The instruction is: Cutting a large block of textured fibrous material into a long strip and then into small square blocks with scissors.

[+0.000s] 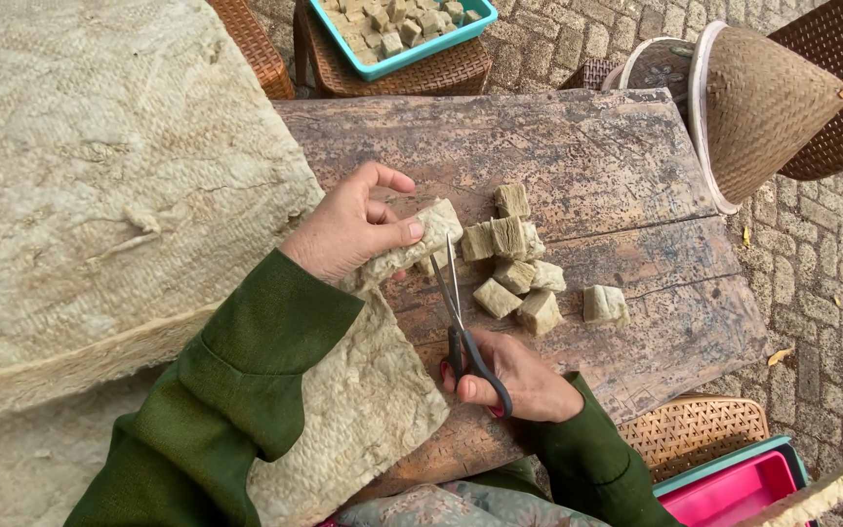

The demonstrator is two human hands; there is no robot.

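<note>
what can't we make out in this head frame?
- Head view: the strip under the left hand; fingers hide how the grip closes.
- Right hand: fingers in the scissors handles are hidden by the loops.
- Teal tray and pink tray: cut off by frame edges.
- Blade tips against the strip: too fine to tell contact.

Weathered wooden table [597, 146], fibrous slab [363, 400] lying on it, cut cubes [519, 283] scattered mid-table

Both hands [353, 229] [509, 376] forward, fingers curled, gripping.
</note>
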